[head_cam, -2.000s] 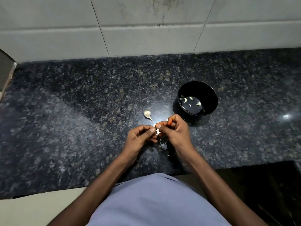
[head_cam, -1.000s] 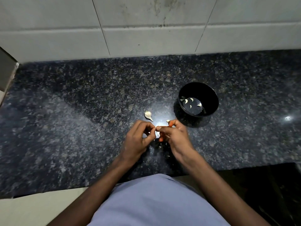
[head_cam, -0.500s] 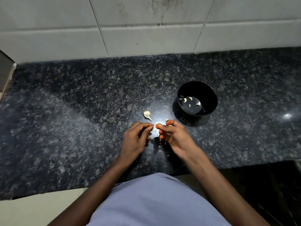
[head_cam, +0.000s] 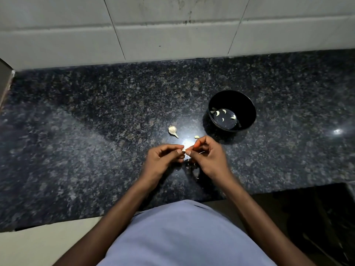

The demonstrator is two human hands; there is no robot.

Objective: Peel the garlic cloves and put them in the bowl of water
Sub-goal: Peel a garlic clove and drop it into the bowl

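Wearing a pale blue shirt [head_cam: 184, 237], the person stands at the near edge of a dark speckled counter [head_cam: 76, 150], both forearms reaching over it.
Left hand [head_cam: 161, 162]: fingers curled, thumb and forefinger pinching a small pale clove [head_cam: 183, 149].
Right hand [head_cam: 207, 158]: fingers curled, fingertips meeting the same clove from the other side; nails painted orange. Both hands are raised just above the counter.
Scraps of peel [head_cam: 192, 166]: on the counter under the hands.
Loose clove piece [head_cam: 196, 137]: just beyond the right hand.
Garlic head [head_cam: 172, 129]: on the counter past the left hand, stem pointing right.
Black bowl [head_cam: 247, 104]: farther right, holding water and several peeled cloves [head_cam: 218, 113].
Tiled wall [head_cam: 172, 35]: behind the counter.
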